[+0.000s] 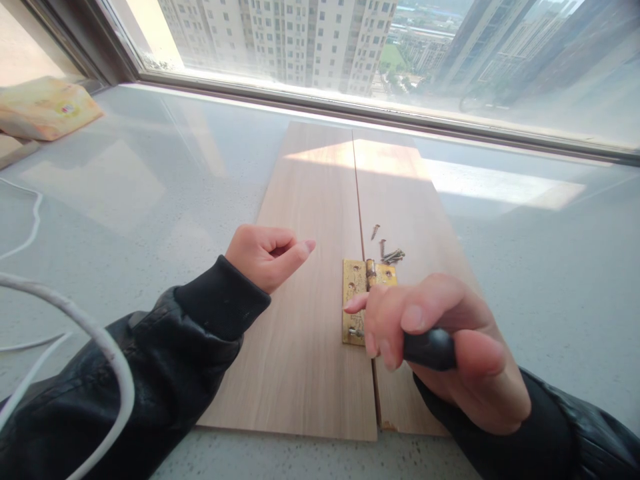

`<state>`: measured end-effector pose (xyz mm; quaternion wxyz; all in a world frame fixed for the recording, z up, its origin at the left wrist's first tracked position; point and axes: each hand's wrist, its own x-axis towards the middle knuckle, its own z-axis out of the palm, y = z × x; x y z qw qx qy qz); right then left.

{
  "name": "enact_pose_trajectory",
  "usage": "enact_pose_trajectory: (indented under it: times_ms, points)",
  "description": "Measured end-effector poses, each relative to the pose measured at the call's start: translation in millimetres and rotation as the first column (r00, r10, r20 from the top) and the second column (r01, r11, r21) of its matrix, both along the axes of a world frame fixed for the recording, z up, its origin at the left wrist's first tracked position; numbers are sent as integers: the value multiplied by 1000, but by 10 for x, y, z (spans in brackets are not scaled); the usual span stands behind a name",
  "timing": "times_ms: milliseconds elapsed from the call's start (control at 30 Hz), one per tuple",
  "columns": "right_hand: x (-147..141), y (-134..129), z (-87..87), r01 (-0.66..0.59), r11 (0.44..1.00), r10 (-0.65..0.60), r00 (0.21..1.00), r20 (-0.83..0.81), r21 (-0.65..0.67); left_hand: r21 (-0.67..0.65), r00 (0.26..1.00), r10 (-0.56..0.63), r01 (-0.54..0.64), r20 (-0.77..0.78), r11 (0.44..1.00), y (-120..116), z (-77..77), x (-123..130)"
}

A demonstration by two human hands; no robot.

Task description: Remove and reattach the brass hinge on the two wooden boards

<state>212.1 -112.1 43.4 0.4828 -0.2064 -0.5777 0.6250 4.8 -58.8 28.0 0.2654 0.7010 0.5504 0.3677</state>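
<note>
Two pale wooden boards lie side by side, the left board (pixel 305 347) and the right board (pixel 410 207), with a narrow gap between them. A brass hinge (pixel 354 303) spans the gap, its right leaf partly hidden by my right hand (pixel 440 327). That hand is closed around the dark handle of a tool (pixel 429 349); the tool's tip is not clearly visible. A screw (pixel 356 331) stands at the hinge's lower left hole. Several loose screws (pixel 393 256) lie on the right board just beyond the hinge. Over the left board, my left hand (pixel 270 255) is closed with nothing visible in it.
The boards rest on a speckled white surface (pixel 200 193) below a window frame (pixel 300 107). At the far left is a yellow-orange packet (pixel 50 108). A white cable (pixel 107 347) loops in front of my left sleeve.
</note>
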Motion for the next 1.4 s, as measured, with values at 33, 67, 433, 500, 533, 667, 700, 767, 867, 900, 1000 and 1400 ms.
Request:
enact_pose_trajectory:
  times_ms: [33, 67, 433, 500, 533, 667, 700, 767, 867, 900, 1000, 1400]
  points:
    - [-12, -6, 11, -40, 999, 39, 999, -12, -20, 0, 1000, -1, 1, 0, 1000, 0, 2, 0]
    - [-21, -14, 21, -78, 996, 77, 997, -27, -46, 1, 1000, -2, 2, 1, 1000, 0, 3, 1]
    - [69, 12, -30, -20, 999, 22, 998, 59, -40, 6, 1000, -3, 3, -9, 1000, -5, 8, 3]
    - [48, 29, -35, 9, 1000, -9, 1000, 27, -19, 1, 1000, 0, 0, -19, 1000, -6, 6, 1]
    - [33, 28, -34, 9, 1000, -9, 1000, 9, -20, 0, 1000, 0, 0, -22, 1000, -7, 6, 0]
    - [-27, -29, -13, -96, 991, 91, 994, -54, -97, -6, 1000, -5, 5, -27, 1000, -12, 15, 2]
    - [-37, -45, -10, -117, 985, 110, 992, -65, -125, -9, 1000, -5, 4, -27, 1000, -13, 19, 3]
    - [-46, -60, -9, -115, 979, 104, 992, -74, -169, -11, 1000, -5, 5, -24, 1000, -15, 26, 7]
    - [-26, -34, -19, -81, 981, 72, 996, -54, -174, -9, 1000, -5, 5, -17, 1000, -17, 32, 11]
    - [-12, -19, -23, -75, 984, 69, 997, -41, -161, -6, 1000, -5, 5, -18, 1000, -17, 31, 11]
    - [30, 15, -37, -55, 992, 57, 998, 22, -118, -4, 1000, -9, 9, -18, 1000, -14, 25, 10]
    - [9, -26, -8, -49, 994, 48, 999, -10, -95, -10, 1000, -10, 9, -27, 1000, -16, 27, 7]
